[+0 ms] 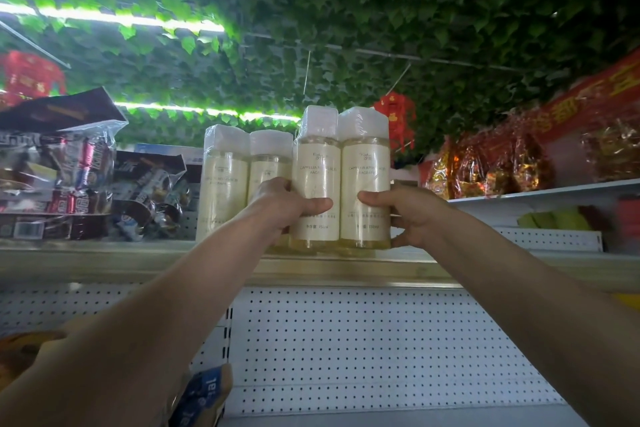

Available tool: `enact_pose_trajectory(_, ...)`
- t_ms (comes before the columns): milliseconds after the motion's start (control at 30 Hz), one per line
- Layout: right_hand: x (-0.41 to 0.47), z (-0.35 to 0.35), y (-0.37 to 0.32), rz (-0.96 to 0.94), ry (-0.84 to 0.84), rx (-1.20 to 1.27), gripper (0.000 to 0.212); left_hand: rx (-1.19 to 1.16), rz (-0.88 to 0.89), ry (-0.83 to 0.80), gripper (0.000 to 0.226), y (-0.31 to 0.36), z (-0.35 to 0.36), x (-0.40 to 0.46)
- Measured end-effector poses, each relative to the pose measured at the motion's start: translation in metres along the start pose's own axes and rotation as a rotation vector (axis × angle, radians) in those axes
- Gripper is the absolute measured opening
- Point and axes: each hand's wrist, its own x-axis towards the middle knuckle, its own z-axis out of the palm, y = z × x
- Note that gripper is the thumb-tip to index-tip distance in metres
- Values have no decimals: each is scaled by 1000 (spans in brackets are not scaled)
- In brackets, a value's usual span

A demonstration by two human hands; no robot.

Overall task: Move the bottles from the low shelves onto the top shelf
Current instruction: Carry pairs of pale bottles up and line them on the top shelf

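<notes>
Hands — left hand, right hand — gripping wrapped bottle pair, top shelf.

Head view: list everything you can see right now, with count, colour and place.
held bottles: two, pale yellow with white caps, at top shelf edge, between both hands
standing bottles: two, same kind, on top shelf, left of held pair
top shelf: one, pale metal
snack packs: several, dark wrappers, top shelf left
red-gold packs: several, upper right shelf
pegboard: white, below top shelf
leaf ceiling: green
left hand: grips left held bottle
right hand: grips right held bottle
</notes>
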Motion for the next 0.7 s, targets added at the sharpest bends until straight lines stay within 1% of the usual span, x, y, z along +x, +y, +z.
enact_pose_trajectory(100,2,-1,1,-4,-9,7,48,-10,3,16,72,-3,2,0)
enact_pose_trajectory(167,3,-1,3,-4,-14,17,48,0,-2,28,79,-4,5,-1)
enact_pose_trajectory(200,4,-2,4,-4,-19,18,48,7,-6,39,87,-3,7,-2)
enact_pose_trajectory(300,9,-3,6,0,-21,19,50,46,18,85,121,-7,13,5)
enact_pose_trajectory(333,11,-4,7,3,-23,17,51,59,25,99,127,-10,15,9)
enact_pose_trajectory(367,13,-4,8,5,-28,12,53,75,30,107,128,-9,17,8)
enact_pose_trajectory(400,15,-4,10,8,-30,7,55,94,34,114,124,-8,18,6)
enact_pose_trajectory(500,20,-5,14,13,-34,10,60,179,36,159,97,-4,23,1)
enact_pose_trajectory(533,22,-6,15,12,-35,14,60,193,37,173,92,-5,25,2)
enact_pose_trajectory(700,26,-9,20,-6,-55,31,56,156,59,223,91,-11,33,3)
